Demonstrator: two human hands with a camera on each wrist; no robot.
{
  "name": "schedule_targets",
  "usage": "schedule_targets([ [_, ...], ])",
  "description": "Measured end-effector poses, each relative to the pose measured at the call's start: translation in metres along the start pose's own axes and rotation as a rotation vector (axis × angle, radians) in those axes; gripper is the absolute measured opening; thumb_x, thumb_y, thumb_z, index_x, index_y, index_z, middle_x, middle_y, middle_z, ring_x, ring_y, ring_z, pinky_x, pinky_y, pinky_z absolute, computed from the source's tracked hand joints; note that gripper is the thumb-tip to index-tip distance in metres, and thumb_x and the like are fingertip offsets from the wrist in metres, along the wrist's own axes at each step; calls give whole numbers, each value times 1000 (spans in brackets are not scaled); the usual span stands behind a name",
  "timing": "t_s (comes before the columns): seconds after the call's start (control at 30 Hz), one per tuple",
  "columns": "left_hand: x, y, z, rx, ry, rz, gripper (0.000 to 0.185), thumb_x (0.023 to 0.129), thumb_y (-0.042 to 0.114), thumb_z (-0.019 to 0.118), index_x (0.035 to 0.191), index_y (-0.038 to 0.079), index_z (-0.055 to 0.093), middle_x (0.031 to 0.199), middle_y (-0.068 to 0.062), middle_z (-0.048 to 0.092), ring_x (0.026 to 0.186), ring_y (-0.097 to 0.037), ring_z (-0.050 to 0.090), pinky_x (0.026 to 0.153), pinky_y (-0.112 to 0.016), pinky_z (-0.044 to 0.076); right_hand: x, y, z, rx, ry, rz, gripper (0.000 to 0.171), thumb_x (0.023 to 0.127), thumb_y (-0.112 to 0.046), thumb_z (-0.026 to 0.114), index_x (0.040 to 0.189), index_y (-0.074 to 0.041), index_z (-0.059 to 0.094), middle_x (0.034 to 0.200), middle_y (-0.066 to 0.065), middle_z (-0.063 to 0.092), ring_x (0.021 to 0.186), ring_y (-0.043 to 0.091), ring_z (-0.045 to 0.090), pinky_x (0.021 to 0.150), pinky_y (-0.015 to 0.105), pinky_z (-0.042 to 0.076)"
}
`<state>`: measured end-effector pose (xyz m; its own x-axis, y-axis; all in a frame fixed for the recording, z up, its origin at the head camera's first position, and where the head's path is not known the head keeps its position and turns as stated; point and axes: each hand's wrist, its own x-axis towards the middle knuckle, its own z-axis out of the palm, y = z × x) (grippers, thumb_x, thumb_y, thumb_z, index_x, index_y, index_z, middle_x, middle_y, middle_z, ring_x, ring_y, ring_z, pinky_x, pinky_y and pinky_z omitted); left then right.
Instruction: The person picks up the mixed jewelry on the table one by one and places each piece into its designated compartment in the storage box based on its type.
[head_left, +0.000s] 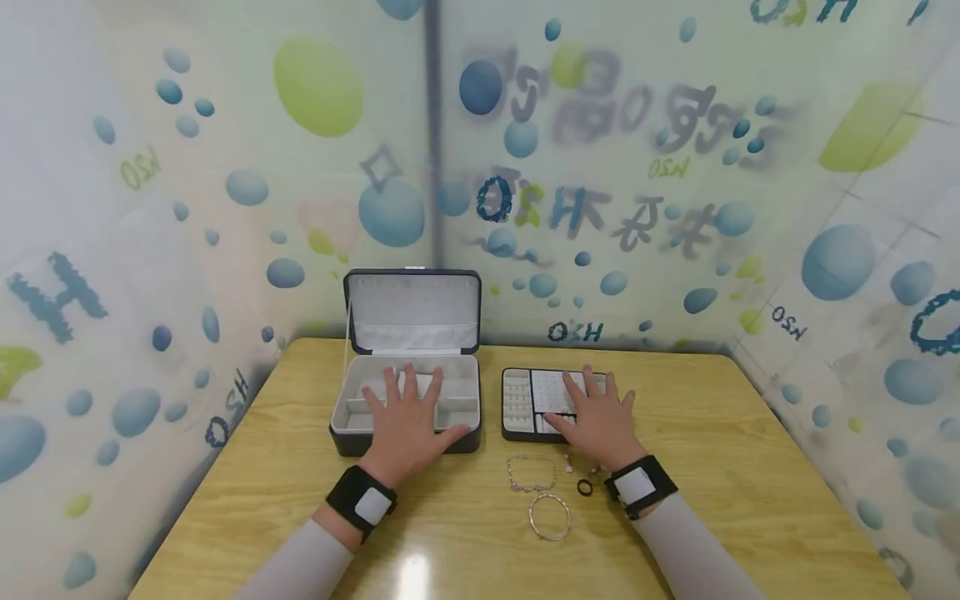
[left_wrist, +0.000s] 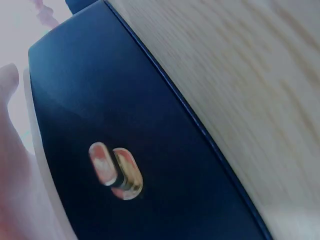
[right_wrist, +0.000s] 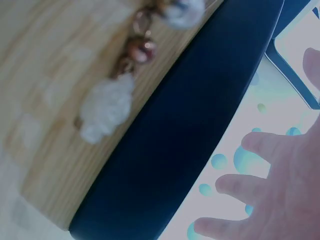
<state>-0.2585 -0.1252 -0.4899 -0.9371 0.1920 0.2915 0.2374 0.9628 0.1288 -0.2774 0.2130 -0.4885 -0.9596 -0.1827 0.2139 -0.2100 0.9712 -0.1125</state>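
My left hand [head_left: 405, 429] is spread flat over an open dark jewelry box [head_left: 348, 443] with pale compartments, its lid [head_left: 415, 304] standing up behind. In the left wrist view, the box's dark front carries a gold clasp [left_wrist: 102, 165]. My right hand [head_left: 598, 423], fingers splayed, covers part of a separate jewelry tray [head_left: 517, 400] with ring rolls and a dotted pad. Neither hand grips anything. In the right wrist view, an earring with a white carved drop [right_wrist: 106, 107] lies beside the tray's dark side.
In front of the tray lie a chain bracelet [head_left: 531, 488], a silvery bangle [head_left: 550, 538], a black ring [head_left: 585, 494] and small earrings [head_left: 568, 467]. All rest on a wooden table [head_left: 262, 500] whose back edge meets a patterned wall covering [head_left: 637, 250].
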Motion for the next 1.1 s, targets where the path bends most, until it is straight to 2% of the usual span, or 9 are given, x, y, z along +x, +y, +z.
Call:
schedule_targets([
  [0.17,1,5,1,15,19,24,110,85,92,49,169,22,32,169,-34,28,154,-67,19,110,-91,15,0,-2,-2,-1,9,-2,89,95,-72,60,161,-14,46,169,27,36,152,63,31,109,90,24],
  [0.4,5,23,1,65,3,58,107,85,90,54,168,25,32,170,-31,29,155,-65,20,111,-90,19,1,1,-2,25,-9,16,89,96,-73,56,162,-13,45,170,27,34,152,63,29,109,91,22],
  [0.67,10,44,1,77,21,115,108,83,91,56,166,24,37,169,-31,32,154,-64,24,111,-89,21,-3,10,-12,30,8,21,89,97,-70,59,163,-14,43,169,29,33,152,65,27,109,91,21],
  [0.9,3,61,5,69,-5,146,110,82,92,56,166,24,37,170,-30,31,156,-62,23,113,-87,22,-13,14,-14,-10,3,-5,90,95,-73,58,163,-15,44,169,29,34,151,66,27,109,91,21],
  [1.1,0,82,11,58,14,233,104,86,87,57,167,25,36,170,-30,30,158,-59,22,119,-80,24,-26,19,-17,0,20,-39,81,97,-62,65,159,-13,49,168,29,36,150,65,31,109,88,27],
])
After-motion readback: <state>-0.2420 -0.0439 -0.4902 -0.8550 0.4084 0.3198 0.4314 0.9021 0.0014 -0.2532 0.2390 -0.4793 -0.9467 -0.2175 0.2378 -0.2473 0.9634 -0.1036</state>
